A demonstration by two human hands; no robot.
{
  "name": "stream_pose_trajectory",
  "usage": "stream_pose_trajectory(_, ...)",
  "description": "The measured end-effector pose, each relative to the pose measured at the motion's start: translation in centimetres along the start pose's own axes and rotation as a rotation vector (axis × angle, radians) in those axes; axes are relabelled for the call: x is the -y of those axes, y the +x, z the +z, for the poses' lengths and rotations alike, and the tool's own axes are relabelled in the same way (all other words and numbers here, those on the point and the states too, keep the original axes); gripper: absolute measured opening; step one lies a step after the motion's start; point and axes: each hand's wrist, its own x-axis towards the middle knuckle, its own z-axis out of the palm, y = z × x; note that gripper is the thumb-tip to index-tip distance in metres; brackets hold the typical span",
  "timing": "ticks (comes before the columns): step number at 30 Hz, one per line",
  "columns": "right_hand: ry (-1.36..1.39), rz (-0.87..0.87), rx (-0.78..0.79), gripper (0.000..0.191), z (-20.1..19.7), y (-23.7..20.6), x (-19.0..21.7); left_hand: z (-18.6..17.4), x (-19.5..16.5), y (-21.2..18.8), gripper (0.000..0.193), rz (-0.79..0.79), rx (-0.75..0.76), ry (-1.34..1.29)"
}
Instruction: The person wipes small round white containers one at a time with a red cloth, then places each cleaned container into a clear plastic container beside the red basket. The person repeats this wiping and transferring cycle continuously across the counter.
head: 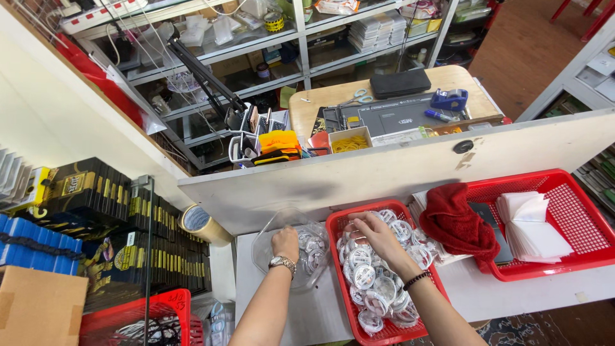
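Right hand [375, 232] grasps a coil pack in the small red basket [338, 269], which is full of coil packs [365, 275], too many to count. Left hand [285, 243] clenches the clear bag [282, 224] holding a few packs. Second red basket [564, 224] holds white sheets [532, 227]; red cloth [456, 221] drapes its rim.

I count two red baskets [333, 225] on my table, one red cloth [456, 221], one clear plastic bag [296, 247], one roll of tape [197, 220], and too many small round packets [365, 275] to count.
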Motion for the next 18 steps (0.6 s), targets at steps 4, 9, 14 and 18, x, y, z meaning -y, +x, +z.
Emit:
stream_pose_trajectory(4,-0.024,-0.03,-0.014,0.036,-0.9,-0.7,0.4,-0.9,0.8,-0.7,0.021,-0.043,0.125,-0.318)
stream_pose_trajectory(9,-0.581,-0.198,-0.464,0.038,-8.3,-2.3,2.3,-6.8,-2.3,-0.2,0.026,-0.096,0.134,-0.296)
stream_pose_trajectory(14,-1.334,-0.373,-0.786,0.102,-15.8,-4.0,1.1,-10.7,-11.8,-3.6,0.02,0.221,-0.236,-0.557)
stream_pose_trajectory(18,-1.299,-0.123,-0.58,0.09,-17.0,-3.8,-0.6,-8.6,-19.0,-6.8,0.01,0.452,-0.026,-0.783)
